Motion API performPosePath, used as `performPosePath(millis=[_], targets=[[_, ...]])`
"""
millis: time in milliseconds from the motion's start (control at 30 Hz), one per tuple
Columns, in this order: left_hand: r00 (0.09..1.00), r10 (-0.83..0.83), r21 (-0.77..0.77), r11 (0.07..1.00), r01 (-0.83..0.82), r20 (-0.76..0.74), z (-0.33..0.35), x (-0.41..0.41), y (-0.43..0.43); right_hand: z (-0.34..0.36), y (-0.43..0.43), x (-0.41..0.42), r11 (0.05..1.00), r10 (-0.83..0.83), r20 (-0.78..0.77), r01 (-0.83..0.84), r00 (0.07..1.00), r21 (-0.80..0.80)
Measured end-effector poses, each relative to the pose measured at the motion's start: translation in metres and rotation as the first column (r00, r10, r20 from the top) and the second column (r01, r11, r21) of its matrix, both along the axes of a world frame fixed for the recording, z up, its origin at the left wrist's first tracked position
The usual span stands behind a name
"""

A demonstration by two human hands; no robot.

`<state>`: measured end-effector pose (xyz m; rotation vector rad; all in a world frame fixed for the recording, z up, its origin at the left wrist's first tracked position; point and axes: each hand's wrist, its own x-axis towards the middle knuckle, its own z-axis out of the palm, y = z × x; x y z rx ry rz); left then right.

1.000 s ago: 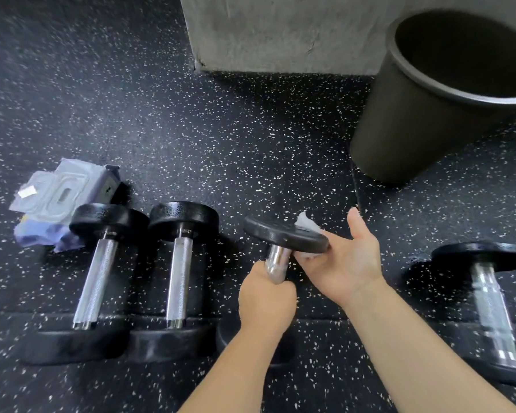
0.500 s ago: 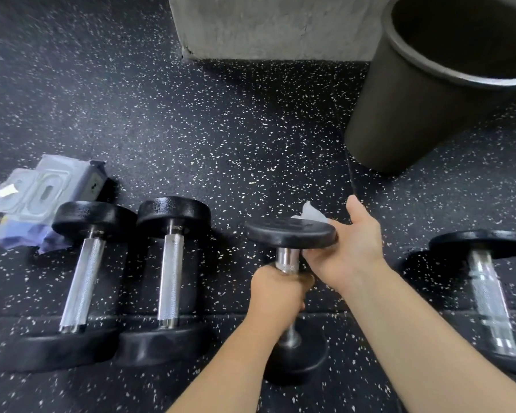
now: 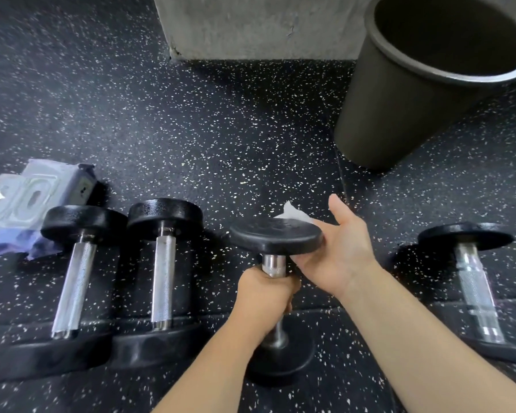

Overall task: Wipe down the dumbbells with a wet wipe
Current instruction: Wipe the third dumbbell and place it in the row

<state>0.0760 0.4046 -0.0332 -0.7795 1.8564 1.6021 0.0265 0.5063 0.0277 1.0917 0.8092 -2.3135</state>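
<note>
Middle dumbbell (image 3: 276, 239) stands nearly upright on the floor (image 3: 251, 144), long way up-down, right in front. L hand (image 3: 265, 293) grips its bar tight. R hand (image 3: 340, 254) curls round the top weight's right edge and presses the wet wipe (image 3: 292, 214) on the far side, so R is nearer the rim. Room to slide round: spare dumbbells (image 3: 163, 275) lie well apart at the L, bin (image 3: 399, 114) far back.

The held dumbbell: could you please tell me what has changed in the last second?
The dumbbell swung from tilted to nearly upright, its lower head showing below the left hand, still gripping its handle. The right hand still holds the wet wipe against the upper head. Other dumbbells, wipe pack and bin stayed put.
</note>
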Motion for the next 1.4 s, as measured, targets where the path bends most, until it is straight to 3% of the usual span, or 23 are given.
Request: performPosePath(millis=[167,300,500,633,733,900,1067,1233,1333,1400], targets=[[0.983,-0.003,-0.262,0.964,-0.047,-0.186,0.014,0.0,0.013,-0.007,0.002,-0.002,0.999,-0.041,-0.04,0.039,0.998,-0.03],[0.986,-0.034,-0.307,0.952,-0.018,-0.163,0.021,-0.004,0.019,0.001,-0.003,0.001,0.989,-0.147,0.022,0.146,0.989,0.01],[0.966,-0.178,-0.382,0.919,0.095,-0.189,0.025,-0.012,-0.003,0.004,-0.018,0.018,0.982,-0.186,-0.106,0.183,0.977,-0.038],[0.963,-0.179,-0.227,0.965,0.132,-0.199,0.024,-0.018,-0.006,0.005,-0.013,0.013,0.992,-0.115,-0.046,0.112,0.992,-0.062],[0.925,-0.342,-0.194,0.931,0.309,-0.167,0.026,-0.026,0.004,0.01,-0.001,0.007,0.998,-0.013,-0.045,0.01,0.999,-0.063],[0.914,-0.389,-0.186,0.912,0.364,-0.116,0.027,-0.032,0.005,0.018,0.007,0.025,0.988,-0.152,-0.079,0.15,0.985,-0.033],[0.938,-0.259,-0.069,0.966,0.249,-0.232,0.017,-0.031,-0.01,0.037,-0.003,0.039,0.978,-0.192,-0.192,0.171,0.962,-0.12],[0.949,-0.234,-0.076,0.972,0.223,-0.21,0.014,-0.034,-0.009,0.013,-0.002,0.01,0.992,-0.105,-0.085,0.099,0.991,-0.072],[0.971,-0.026,-0.218,0.975,-0.027,-0.236,0.014,-0.022,0.003,0.008,0.001,0.006,0.991,-0.105,-0.081,0.098,0.991,-0.092],[0.975,-0.003,-0.42,0.903,-0.094,-0.224,0.015,-0.004,0.014,0.009,0.002,0.006,0.992,-0.103,-0.084,0.095,0.991,-0.087]])
